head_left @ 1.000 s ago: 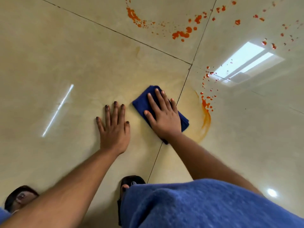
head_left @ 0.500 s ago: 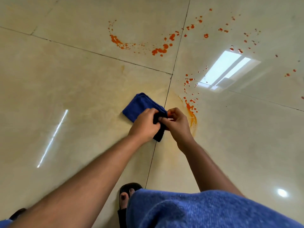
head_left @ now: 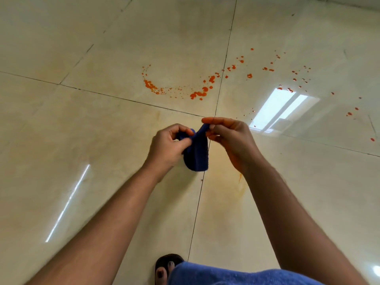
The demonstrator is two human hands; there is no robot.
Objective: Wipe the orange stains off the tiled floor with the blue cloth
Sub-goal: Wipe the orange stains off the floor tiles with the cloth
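Observation:
The blue cloth point(head_left: 196, 154) hangs bunched in the air above the floor, held between both hands. My left hand point(head_left: 167, 146) pinches its left upper edge and my right hand point(head_left: 230, 138) pinches its top right corner. Orange stains point(head_left: 200, 93) lie in a dotted arc on the cream tiled floor point(head_left: 82, 130) beyond my hands, with more spots point(head_left: 267, 69) scattered to the far right. A faint orange smear point(head_left: 239, 178) remains on the tile under my right wrist.
Dark grout lines cross just beyond my hands. A bright window reflection point(head_left: 281, 111) glares on the tile to the right. My sandalled foot point(head_left: 166, 268) and a blue garment point(head_left: 226, 274) sit at the bottom edge.
The cloth was flat on the floor under my right hand; both hands have taken hold of it and lifted it off the tile. The camera view has risen.

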